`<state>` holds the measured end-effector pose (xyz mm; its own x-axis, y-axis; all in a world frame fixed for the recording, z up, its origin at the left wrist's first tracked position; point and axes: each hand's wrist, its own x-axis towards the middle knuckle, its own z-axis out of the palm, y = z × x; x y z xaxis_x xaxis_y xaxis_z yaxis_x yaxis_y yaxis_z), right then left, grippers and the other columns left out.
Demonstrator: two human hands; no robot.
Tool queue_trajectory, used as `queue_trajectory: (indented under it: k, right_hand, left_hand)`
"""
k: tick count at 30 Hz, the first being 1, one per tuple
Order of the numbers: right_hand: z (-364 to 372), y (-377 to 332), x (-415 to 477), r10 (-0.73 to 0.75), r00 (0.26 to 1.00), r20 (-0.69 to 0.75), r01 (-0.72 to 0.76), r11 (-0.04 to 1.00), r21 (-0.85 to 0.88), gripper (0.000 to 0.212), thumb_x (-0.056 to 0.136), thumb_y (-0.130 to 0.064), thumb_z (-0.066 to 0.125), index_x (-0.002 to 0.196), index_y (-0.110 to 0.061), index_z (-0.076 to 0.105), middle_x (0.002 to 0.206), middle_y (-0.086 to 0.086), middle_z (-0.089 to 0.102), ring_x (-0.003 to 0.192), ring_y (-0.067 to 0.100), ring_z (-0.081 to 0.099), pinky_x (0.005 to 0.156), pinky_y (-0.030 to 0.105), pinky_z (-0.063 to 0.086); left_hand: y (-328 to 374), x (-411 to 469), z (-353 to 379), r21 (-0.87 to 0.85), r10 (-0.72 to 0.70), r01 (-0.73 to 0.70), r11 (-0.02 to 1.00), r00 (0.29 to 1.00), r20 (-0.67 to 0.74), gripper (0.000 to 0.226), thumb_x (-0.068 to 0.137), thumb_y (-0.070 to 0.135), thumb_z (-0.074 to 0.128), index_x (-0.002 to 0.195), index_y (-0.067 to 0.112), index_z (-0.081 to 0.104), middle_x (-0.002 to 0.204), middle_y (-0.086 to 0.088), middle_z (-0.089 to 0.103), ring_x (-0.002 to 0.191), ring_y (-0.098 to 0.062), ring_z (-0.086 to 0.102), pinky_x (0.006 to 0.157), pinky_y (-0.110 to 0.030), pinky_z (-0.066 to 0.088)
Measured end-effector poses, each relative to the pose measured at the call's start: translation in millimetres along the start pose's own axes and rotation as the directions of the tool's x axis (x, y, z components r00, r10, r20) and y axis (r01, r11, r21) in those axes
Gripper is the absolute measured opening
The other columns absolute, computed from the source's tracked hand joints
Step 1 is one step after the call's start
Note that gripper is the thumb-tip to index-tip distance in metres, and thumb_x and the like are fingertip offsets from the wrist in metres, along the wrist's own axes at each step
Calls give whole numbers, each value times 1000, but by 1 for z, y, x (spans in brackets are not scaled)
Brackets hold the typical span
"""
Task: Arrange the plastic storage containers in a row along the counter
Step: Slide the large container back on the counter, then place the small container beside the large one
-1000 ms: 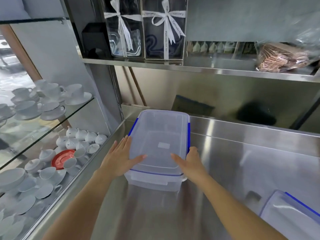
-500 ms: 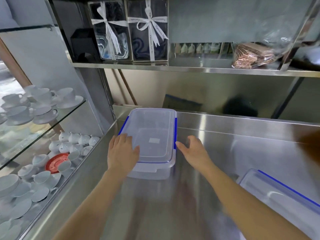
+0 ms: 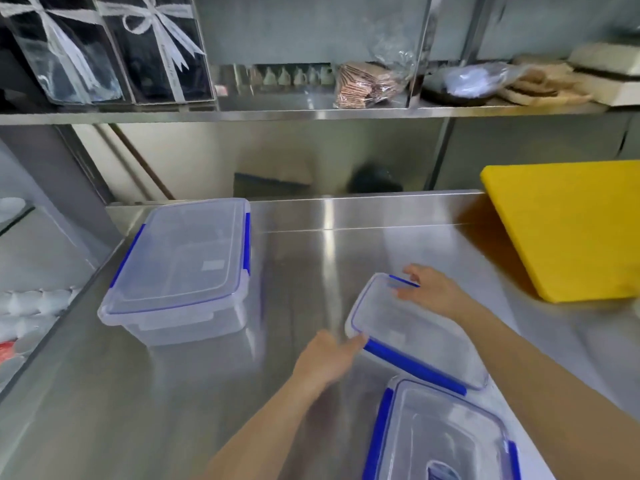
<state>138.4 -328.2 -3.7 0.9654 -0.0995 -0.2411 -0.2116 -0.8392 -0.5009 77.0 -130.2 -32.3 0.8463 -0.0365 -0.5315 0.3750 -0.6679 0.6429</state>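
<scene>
Both hands bracket the middle lidded container [image 3: 415,341], lying skewed toward 4 o'clock; left hand [image 3: 325,362] at its near-left corner, right hand [image 3: 433,292] at its far end, fingers spread, neither clamped; placed container [image 3: 180,265] at 10 o'clock.

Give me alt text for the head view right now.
Both hands, left hand and right hand, touch opposite edges of a flat blue-clipped container on the steel counter. A deeper container sits far left, a third nearest, a yellow board right.
</scene>
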Motion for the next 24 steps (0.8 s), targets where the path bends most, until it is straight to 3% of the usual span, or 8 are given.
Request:
queue_trajectory:
  k: [2,6,12,15,17,19,21,24]
  right_hand:
    - [-1,22,0,35,999,9,-35,998,-58,47,81,-44,63,119,-19,54,125,7,59,113,28,54,104,45,34]
    - [2,50,-4,109,994,30,-107,992,-62,50,78,-61,55,114,-26,53,115,2,60,109,26,54,103,46,34]
    - [9,52,9,116,993,-16,-117,992,-54,62,78,-65,52,118,-18,46,118,10,61,104,29,58,98,49,42]
    - [11,38,14,112,990,-82,-119,990,-80,67,82,-57,53,127,-11,33,119,18,58,104,37,59,88,46,48]
    - [14,29,16,100,986,-133,-119,982,-149,65,86,-54,50,128,-8,30,117,22,58,103,40,58,79,42,45]
    - [20,19,16,72,992,-100,-88,983,-162,61,89,-51,46,126,-5,32,115,23,59,103,41,59,73,40,42]
    - [27,8,14,53,997,-50,-59,991,-123,58,90,-51,44,126,-6,33,113,23,61,99,41,60,74,42,47]
    - [27,1,7,72,997,8,-72,990,118,57,84,-57,50,120,-16,37,106,11,63,88,32,63,69,47,57]
  left_hand:
    - [3,-1,15,-47,16,-13,999,998,59,67,73,67,53,88,3,65,94,-17,69,102,-33,65,79,-36,50]
    - [6,6,38,-226,87,-65,972,993,86,57,66,58,60,96,11,67,90,-9,72,83,-27,69,85,-44,56]
    - [15,19,47,-374,90,-117,920,992,-91,29,89,31,52,103,6,54,85,-9,68,69,-23,67,75,-43,57]
    - [21,24,43,-408,36,-145,902,964,-263,18,93,23,46,98,5,45,88,-7,63,79,-24,62,73,-38,49]
    - [26,24,37,-467,49,-176,867,961,-271,18,94,24,46,103,9,47,93,-3,61,81,-19,58,77,-36,45]
    - [28,28,27,-521,73,-160,838,980,-184,43,92,36,47,130,17,42,125,2,57,106,-20,57,94,-35,43]
    - [25,38,14,-521,72,-100,848,995,-74,73,88,55,41,148,29,10,152,6,31,138,-21,33,112,-38,26]
    - [19,47,-7,-459,108,-125,880,992,-62,83,84,66,36,148,30,-4,160,11,-1,147,-15,7,120,-42,11]
